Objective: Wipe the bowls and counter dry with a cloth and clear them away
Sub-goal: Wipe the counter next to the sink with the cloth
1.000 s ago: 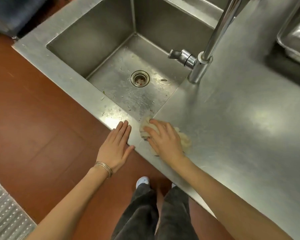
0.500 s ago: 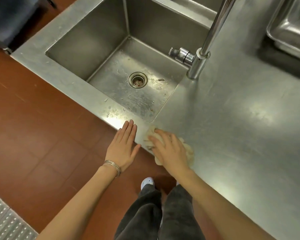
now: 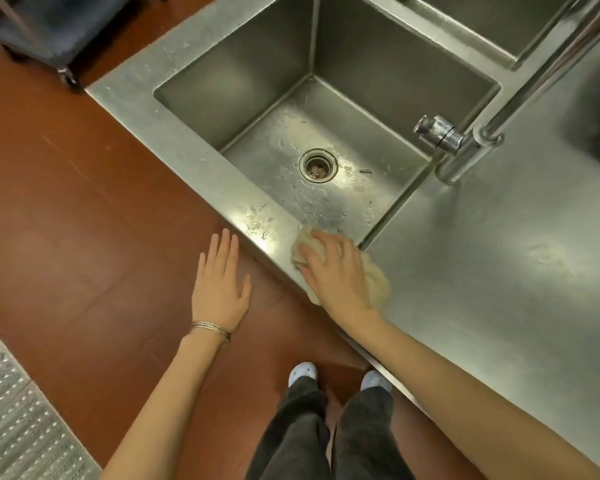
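Cloth (image 3: 379, 288) mostly hidden under right hand (image 3: 336, 271) gripping it on counter (image 3: 499, 289); left hand (image 3: 220, 289) hovers flat.

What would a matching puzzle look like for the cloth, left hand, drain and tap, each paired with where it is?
1 cloth
2 left hand
3 drain
4 tap

a in the bottom of the sink
b under the right hand, on the front rim of the counter
c standing on the counter, right of the sink
d open, over the red floor beside the counter

Pairs: 1-b, 2-d, 3-a, 4-c
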